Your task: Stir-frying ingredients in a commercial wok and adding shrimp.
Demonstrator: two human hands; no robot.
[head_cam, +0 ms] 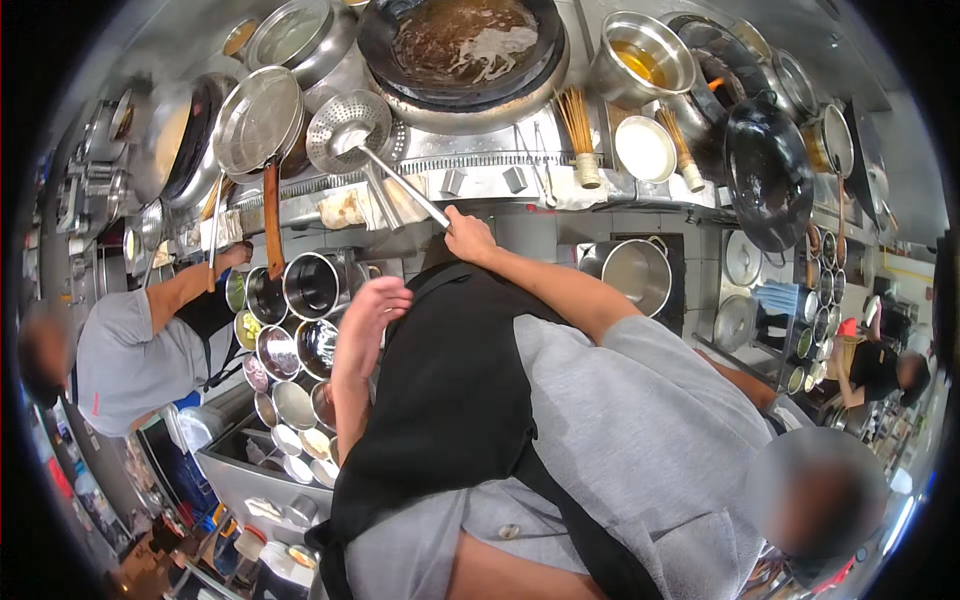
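Observation:
My right hand [469, 236] grips the metal handle of a perforated skimmer [349, 124], whose bowl is over the front left of the stove. A second metal handle [384, 199] lies beneath it, partly hidden. My left hand [373, 322] is raised beside my black apron [435, 390], blurred, fingers loosely bent and holding nothing. Straight ahead, a large black wok [367, 45] holds brown bubbling liquid with pale foam. Left of the skimmer is a round mesh strainer [255, 116] with a wooden handle.
A steel pot with yellow liquid [637, 64], a bowl of white contents [645, 150] and a bamboo brush [577, 131] stand right of the wok. An empty black wok [769, 172] is farther right. Several steel containers [311, 285] are at left. Co-workers [142, 352] stand on both sides.

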